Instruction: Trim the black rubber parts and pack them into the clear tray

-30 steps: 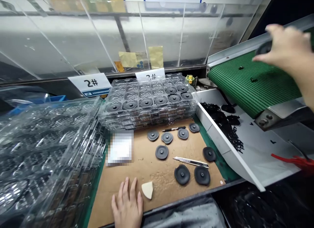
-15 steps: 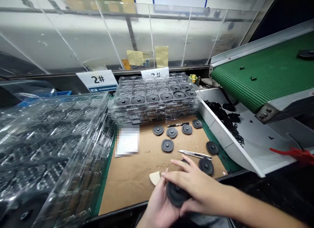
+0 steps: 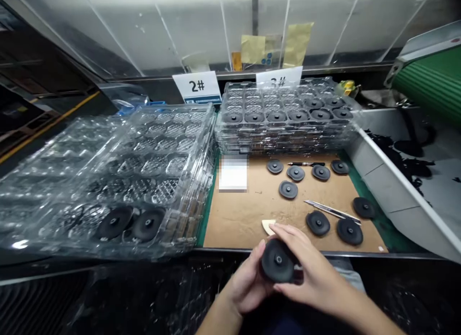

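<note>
A black rounded disc with a small raised hub [image 3: 277, 260] is held between both hands at the near edge of the cardboard. Around its left and lower side curls my left hand [image 3: 248, 283], the thumb on the rim. My right hand [image 3: 306, 260] grips the far and right side, fingers over the top edge and thumb below. Just beyond the fingers, a cream-coloured piece [image 3: 267, 226] is partly hidden. Similar discs [image 3: 318, 223] lie on the cardboard sheet [image 3: 237, 224], beside a slim cutter knife [image 3: 331, 211] and a black pen [image 3: 306, 164].
Clear plastic trays are stacked at left [image 3: 162, 152], with two discs in the near row, and at the back [image 3: 284, 133]. A white chute [image 3: 396, 181] with black scraps stands right, below a green conveyor [image 3: 428, 85]. A "2#" card [image 3: 197, 87] stands behind.
The view has swung left and down, so the scene sits further right. Both hands still hold the disc, its hub side now showing more fully between them.
</note>
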A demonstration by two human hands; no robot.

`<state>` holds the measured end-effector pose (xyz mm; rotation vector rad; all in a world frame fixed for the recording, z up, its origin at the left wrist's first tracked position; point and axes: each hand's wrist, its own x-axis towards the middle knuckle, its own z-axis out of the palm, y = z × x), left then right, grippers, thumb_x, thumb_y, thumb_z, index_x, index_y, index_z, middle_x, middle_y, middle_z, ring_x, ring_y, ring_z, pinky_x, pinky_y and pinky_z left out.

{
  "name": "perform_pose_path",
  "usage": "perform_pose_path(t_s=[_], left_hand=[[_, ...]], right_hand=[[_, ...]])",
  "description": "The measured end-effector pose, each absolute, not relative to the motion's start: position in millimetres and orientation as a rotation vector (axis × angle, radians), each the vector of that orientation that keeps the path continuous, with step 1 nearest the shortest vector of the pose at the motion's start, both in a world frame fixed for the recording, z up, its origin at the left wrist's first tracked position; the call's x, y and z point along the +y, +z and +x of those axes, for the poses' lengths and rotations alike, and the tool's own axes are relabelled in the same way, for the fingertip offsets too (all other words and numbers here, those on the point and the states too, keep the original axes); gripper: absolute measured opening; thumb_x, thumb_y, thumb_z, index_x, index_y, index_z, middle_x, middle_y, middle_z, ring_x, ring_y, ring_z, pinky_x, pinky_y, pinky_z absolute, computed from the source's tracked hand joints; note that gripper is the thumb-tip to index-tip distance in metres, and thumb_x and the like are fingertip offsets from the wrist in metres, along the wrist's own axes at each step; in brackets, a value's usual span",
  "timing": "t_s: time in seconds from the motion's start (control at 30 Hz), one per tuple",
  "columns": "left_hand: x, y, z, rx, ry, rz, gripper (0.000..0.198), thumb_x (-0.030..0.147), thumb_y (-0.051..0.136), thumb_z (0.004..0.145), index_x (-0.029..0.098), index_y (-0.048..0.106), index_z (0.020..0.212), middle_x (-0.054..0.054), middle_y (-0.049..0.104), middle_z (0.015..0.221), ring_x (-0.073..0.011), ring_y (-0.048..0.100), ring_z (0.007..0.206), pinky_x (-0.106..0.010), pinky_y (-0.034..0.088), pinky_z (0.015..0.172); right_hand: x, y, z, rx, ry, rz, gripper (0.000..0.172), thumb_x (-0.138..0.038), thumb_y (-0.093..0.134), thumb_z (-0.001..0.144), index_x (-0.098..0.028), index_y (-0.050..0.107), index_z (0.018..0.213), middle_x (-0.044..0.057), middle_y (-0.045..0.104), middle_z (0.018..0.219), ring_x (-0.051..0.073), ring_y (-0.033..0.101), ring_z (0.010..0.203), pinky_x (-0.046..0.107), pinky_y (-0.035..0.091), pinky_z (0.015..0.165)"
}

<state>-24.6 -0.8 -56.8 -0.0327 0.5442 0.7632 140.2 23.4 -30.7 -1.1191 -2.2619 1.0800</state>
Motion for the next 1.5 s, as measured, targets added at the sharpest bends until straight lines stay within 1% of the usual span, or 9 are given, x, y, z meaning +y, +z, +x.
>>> perform_pose_path(t_s=[0.17,0.33,0.43,0.57,0.8,0.97,1.2,1.37,1.5], left_hand=[[-32.3,-70.6,-60.7,0.39,0.66,0.019,0.056,0.049,0.065,0.074,0.012,0.059,0.115,-0.016,0.067,0.109,-0.0262,0.063,0.097,-0.034,0.046,0.08],[-45.2,-67.3,-65.1,0.508,1.0,-0.112,0.059,0.048,0.066,0.074,0.024,0.052,0.125,-0.008,0.063,0.119,-0.0237,0.06,0.108,-0.034,0.042,0.093],[-44.4,-64.0,-65.8,0.618,1.128,-0.165,0.057,0.043,0.066,0.076,0.024,0.049,0.127,-0.008,0.06,0.124,-0.0251,0.058,0.113,-0.033,0.04,0.098],[-39.8,-58.7,-68.4,0.666,1.222,-0.142,0.05,0.036,0.066,0.077,0.023,0.052,0.123,-0.009,0.056,0.129,-0.0273,0.054,0.118,-0.036,0.038,0.103],[-23.5,-43.6,-55.7,0.802,1.287,0.051,0.061,0.03,0.075,0.068,0.023,0.051,0.124,-0.01,0.058,0.127,-0.0251,0.055,0.116,-0.035,0.041,0.101],[-17.2,-33.3,-34.5,0.847,1.215,0.146,0.069,0.027,0.082,0.057,0.023,0.056,0.121,-0.007,0.064,0.118,-0.0208,0.061,0.106,-0.026,0.047,0.091],[-19.9,-31.4,-15.1,0.853,1.177,0.206,0.067,0.032,0.081,0.056,0.024,0.059,0.119,-0.007,0.065,0.119,-0.0251,0.055,0.116,-0.034,0.039,0.104],[-19.6,-29.2,-8.0,0.857,1.137,0.248,0.068,0.029,0.082,0.055,0.027,0.059,0.119,-0.005,0.065,0.119,-0.0242,0.061,0.107,-0.034,0.046,0.096],[-15.5,-24.7,3.2,0.865,1.096,0.283,0.067,0.033,0.082,0.055,0.023,0.06,0.117,-0.006,0.068,0.111,-0.0241,0.059,0.112,-0.033,0.04,0.103]], right_hand=[[38.3,-14.4,137.3,-2.353,1.537,-0.779,0.091,-0.04,0.075,0.068,-0.026,0.026,0.144,0.009,0.037,0.142,0.025,0.034,0.132,0.037,0.034,0.108],[58.2,-62.6,127.6,-2.198,1.071,-1.443,0.048,-0.043,0.05,0.088,-0.022,0.046,0.131,0.013,0.049,0.124,0.023,0.061,0.095,0.039,0.053,0.079],[55.3,-98.4,115.6,-2.14,0.94,-1.562,0.038,-0.035,0.046,0.09,-0.014,0.054,0.12,0.019,0.044,0.125,0.029,0.059,0.098,0.047,0.05,0.079],[38.8,-113.4,103.8,-2.193,1.024,-1.372,0.025,-0.023,0.045,0.09,-0.018,0.061,0.11,0.009,0.06,0.098,0.021,0.06,0.093,0.035,0.051,0.08],[40.1,-35.5,102.3,-2.059,1.087,-1.277,0.026,-0.026,0.047,0.092,-0.021,0.054,0.116,0.005,0.064,0.099,0.015,0.061,0.08,0.025,0.051,0.067],[24.5,17.9,96.8,-1.948,1.058,-1.03,0.024,-0.011,0.046,0.089,-0.019,0.057,0.109,0.005,0.062,0.097,0.013,0.058,0.089,0.023,0.047,0.079],[21.0,18.2,117.0,-1.981,0.979,-1.04,0.023,-0.01,0.047,0.088,-0.017,0.058,0.107,0.004,0.062,0.092,0.013,0.058,0.083,0.026,0.047,0.077],[11.9,19.3,132.5,-1.985,1.217,-1.016,0.024,-0.007,0.048,0.088,-0.02,0.059,0.105,0.001,0.062,0.087,0.01,0.057,0.079,0.02,0.046,0.071],[17.1,21.9,139.6,-1.9,0.962,-1.041,0.023,-0.009,0.048,0.088,-0.017,0.06,0.106,0.004,0.062,0.087,0.013,0.058,0.079,0.025,0.048,0.074]])
